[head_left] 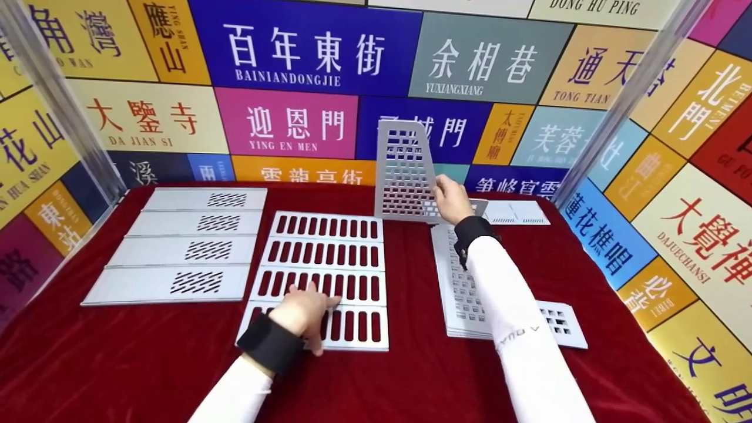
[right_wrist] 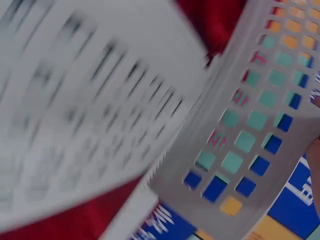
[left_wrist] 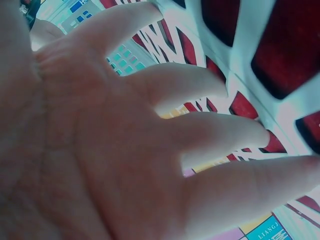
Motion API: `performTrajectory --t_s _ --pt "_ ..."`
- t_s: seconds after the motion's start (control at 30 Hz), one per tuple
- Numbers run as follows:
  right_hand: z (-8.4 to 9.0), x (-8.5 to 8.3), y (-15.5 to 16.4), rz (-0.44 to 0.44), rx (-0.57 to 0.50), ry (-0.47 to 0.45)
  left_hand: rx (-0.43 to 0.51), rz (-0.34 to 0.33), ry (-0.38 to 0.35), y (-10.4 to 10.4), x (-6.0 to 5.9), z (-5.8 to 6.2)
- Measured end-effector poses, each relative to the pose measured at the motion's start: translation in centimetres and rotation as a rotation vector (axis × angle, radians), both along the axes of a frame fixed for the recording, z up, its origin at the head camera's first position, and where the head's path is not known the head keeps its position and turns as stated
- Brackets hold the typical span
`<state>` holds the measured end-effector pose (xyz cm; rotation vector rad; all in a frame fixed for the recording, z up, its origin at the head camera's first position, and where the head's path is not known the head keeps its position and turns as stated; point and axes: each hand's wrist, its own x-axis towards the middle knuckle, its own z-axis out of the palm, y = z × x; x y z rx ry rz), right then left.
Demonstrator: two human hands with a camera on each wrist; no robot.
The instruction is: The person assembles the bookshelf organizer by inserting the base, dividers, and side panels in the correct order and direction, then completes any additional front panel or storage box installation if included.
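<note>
My right hand [head_left: 453,200] grips the right edge of a grey perforated plate [head_left: 405,167], which stands upright at the back of the table. Its top corner is slanted, and rows of rectangular holes run down it; the right wrist view shows the plate [right_wrist: 175,187] at close range. Below it lies a flat stack of perforated panels [head_left: 455,294], partly covered by my right forearm. My left hand [head_left: 302,311] is spread over the near slotted panels [head_left: 282,305], fingers extended across the bars. In the left wrist view, the fingertips of that hand [left_wrist: 125,135] are right at the slotted surface.
Several white panels with slanted slits [head_left: 147,282] lie in overlapping rows at left. A small square-holed panel [head_left: 573,343] shows beside my right forearm. Another white panel [head_left: 517,211] lies at the back right. Red cloth [head_left: 411,388] covers the table; a sign-covered wall [head_left: 388,53] stands behind.
</note>
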<state>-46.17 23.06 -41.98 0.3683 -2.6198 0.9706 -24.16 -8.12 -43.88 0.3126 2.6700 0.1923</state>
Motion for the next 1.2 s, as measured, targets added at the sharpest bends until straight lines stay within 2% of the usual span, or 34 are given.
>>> performTrajectory --t_s 0.13,0.23,0.33,0.53,0.87,1.03,1.2 --pt "0.1 0.5 1.3 -0.079 0.085 0.026 -0.007 -0.010 0.022 0.0 -0.1 0.1" --pt "0.0 1.0 2.5 -0.188 0.107 -0.023 -0.012 -0.005 0.025 -0.1 -0.1 0.2" --pt "-0.3 1.7 3.6 -0.244 0.097 -0.084 -0.004 0.010 0.011 -0.2 0.0 0.2" --pt "-0.5 2.5 4.2 -0.236 0.093 -0.203 0.023 0.019 0.005 -0.2 0.1 0.3" --pt "-0.7 1.8 1.9 -0.192 0.092 -0.322 0.045 0.029 -0.018 -0.2 0.1 0.1" --pt "-1.1 1.5 1.1 -0.203 0.052 -0.333 0.011 0.013 -0.026 -0.1 -0.1 0.0" --pt "-1.5 1.5 1.8 -0.192 -0.050 -0.340 -0.017 -0.006 -0.027 0.0 -0.1 0.0"
